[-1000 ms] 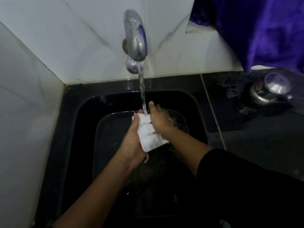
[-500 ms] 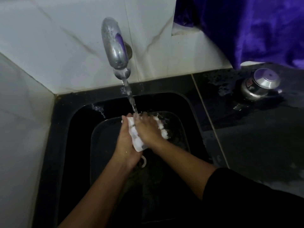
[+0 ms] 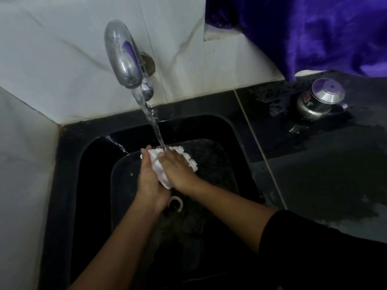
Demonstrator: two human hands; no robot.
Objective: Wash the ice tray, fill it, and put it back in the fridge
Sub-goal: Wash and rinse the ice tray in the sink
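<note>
Between the two hands, over the middle of the black sink (image 3: pixel 62 164), is the white ice tray (image 3: pixel 163 178). It is held tilted, with its upper end under the water and its lower corner pointing down toward the wrists. The left hand (image 3: pixel 149 181) grips the tray from its left side: the thumb is bent over the upper edge, and the other fingers go behind the tray, where they are hidden. The right hand (image 3: pixel 176 166) lies palm-down on the face of the tray. Its fingers are fairly straight, they press on the tray and do not curl around it. At the right of this hand, a bumpy white edge of the tray sticks out.

Just above the fingertips of both hands, the stream of water (image 3: pixel 152 120) falls on the top end of the tray. It comes slanting down from the chrome tap (image 3: pixel 123 57), which is fixed on the pale tiled wall (image 3: pixel 62 70) well above the hands. Directly below the wrists, in the bottom of the sink, is the white ring of the drain (image 3: pixel 177 203).

Far to the right of the hands, on the dark wet counter (image 3: pixel 314 174), stands a small steel pot with a lid (image 3: pixel 320 99). Above it hangs a purple cloth (image 3: pixel 303 28).
</note>
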